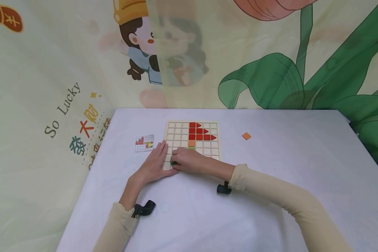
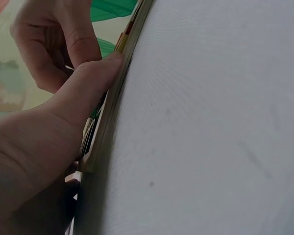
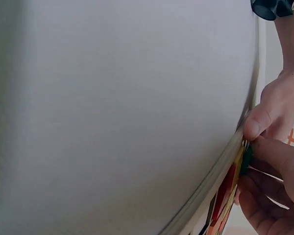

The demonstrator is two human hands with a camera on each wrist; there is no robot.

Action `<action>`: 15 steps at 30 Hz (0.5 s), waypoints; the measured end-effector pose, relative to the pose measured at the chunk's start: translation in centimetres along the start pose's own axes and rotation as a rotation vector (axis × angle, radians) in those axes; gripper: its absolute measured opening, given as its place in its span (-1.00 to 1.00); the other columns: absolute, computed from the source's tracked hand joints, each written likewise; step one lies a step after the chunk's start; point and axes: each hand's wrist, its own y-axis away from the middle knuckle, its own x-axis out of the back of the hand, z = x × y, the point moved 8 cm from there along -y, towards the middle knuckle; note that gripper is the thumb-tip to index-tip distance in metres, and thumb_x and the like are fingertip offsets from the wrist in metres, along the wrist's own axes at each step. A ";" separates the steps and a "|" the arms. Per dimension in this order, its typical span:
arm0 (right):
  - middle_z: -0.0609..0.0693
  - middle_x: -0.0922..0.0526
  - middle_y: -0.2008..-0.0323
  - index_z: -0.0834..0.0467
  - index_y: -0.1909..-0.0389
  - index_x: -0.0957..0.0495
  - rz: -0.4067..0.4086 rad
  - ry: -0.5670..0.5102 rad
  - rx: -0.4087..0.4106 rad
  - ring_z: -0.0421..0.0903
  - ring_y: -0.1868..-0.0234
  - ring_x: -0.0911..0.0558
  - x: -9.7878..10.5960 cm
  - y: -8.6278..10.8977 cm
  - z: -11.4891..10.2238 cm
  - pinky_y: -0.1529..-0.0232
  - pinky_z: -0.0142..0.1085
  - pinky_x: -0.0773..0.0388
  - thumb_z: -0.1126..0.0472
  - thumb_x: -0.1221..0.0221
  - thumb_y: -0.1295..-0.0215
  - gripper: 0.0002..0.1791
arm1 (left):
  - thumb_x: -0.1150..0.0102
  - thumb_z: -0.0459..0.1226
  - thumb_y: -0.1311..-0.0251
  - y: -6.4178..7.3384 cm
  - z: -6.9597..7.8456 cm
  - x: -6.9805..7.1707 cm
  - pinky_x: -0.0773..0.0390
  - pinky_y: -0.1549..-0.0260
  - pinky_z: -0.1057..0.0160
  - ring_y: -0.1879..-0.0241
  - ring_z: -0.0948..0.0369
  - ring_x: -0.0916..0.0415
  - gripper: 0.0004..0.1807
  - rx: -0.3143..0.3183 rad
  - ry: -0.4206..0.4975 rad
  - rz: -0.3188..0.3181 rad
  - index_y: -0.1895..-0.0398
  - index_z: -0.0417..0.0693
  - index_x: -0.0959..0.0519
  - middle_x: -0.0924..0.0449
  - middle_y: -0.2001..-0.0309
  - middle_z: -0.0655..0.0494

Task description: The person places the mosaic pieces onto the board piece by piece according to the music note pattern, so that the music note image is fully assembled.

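Observation:
A cream grid board (image 1: 174,136) lies on the table, with red square and triangular tiles (image 1: 200,131) in its upper middle and right. Below them sit an orange tile (image 1: 191,143) and a green tile (image 1: 191,148), the latter partly behind my right hand. My left hand (image 1: 152,162) rests along the board's left side, fingers straight and thumb at the near edge. Close beside that thumb, my right hand (image 1: 190,160) pinches a dark green piece (image 1: 173,163) over the lower left squares. The right wrist view shows this green piece (image 3: 246,157) at the fingertips. My right hand covers the board's lower middle.
Left of the board lies a small pattern card (image 1: 140,147) with a coloured grid. A loose orange square tile (image 1: 246,136) is on the white table (image 1: 286,150) to the right. A printed cloth (image 1: 214,94) hangs behind the table.

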 end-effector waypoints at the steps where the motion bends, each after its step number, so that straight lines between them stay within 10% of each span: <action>1: -0.08 -0.66 0.30 0.09 0.21 -0.70 0.001 -0.003 -0.002 -0.15 0.23 -0.58 0.0 0.0 0.0 0.16 -0.40 -0.56 0.15 -0.27 -0.25 -0.85 | -0.21 0.22 -0.12 0.0 0.0 0.0 0.10 -0.52 -0.10 -0.58 -0.05 0.33 0.17 0.000 -0.001 0.000 -0.53 -0.27 0.15 0.29 -0.58 -0.12; 15: -0.08 -0.63 0.33 0.07 0.28 -0.74 -0.019 0.016 -0.044 -0.17 0.29 -0.49 -0.4 0.1 -0.2 0.28 -0.47 -0.46 0.23 -0.27 -0.23 -0.89 | -0.26 0.19 -0.09 0.0 0.0 0.0 0.09 -0.52 -0.09 -0.57 -0.08 0.32 0.19 -0.021 -0.001 0.010 -0.52 -0.30 0.15 0.29 -0.58 -0.16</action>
